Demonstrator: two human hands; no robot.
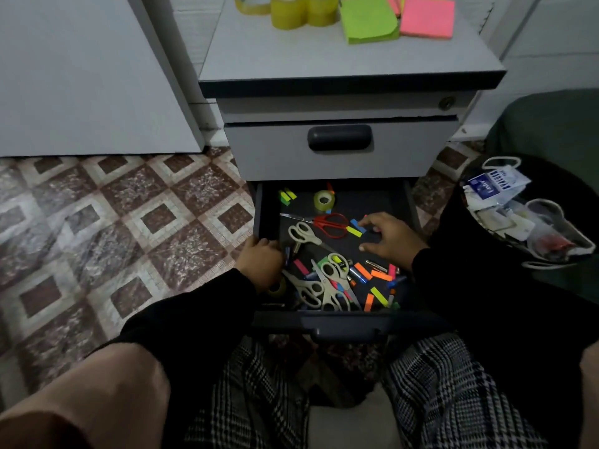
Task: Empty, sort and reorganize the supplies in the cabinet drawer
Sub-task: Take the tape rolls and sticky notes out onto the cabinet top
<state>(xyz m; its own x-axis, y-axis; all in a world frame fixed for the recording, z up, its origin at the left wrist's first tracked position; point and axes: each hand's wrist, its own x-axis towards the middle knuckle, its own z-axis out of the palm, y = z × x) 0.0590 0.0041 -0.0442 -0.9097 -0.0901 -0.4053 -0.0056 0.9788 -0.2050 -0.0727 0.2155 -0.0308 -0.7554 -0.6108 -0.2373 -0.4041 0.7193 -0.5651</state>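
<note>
In the head view, the bottom drawer [402, 202] of the cabinet [340, 150] was seen pulled out, its dark floor littered with supplies yet to be sorted. The left hand [261, 264] was set at the drawer's left edge, near its front corner, fingers curled down into the drawer; whether anything was held could not be told, though a tape roll [277, 289] lay partly hidden just beneath it. The right hand [390, 239] was spread above the right side of the drawer floor, fingers bent and apart with nothing gripped, fingertips beside the small coloured tabs [355, 227], apparently placed to gather them. The red scissors [327, 223] lay toward the back middle, one pair of grey scissors [302, 234] just left of them, and more grey scissors [327, 286] were heaped at the front edge among the markers and tabs. Another tape roll [323, 199] sat near the back edge. On the cabinet top, the tape rolls [303, 11] and the sticky note pads [398, 19] were grouped at the far edge, presumably already sorted. A full bin [525, 218] stood to the right of the drawer.
</note>
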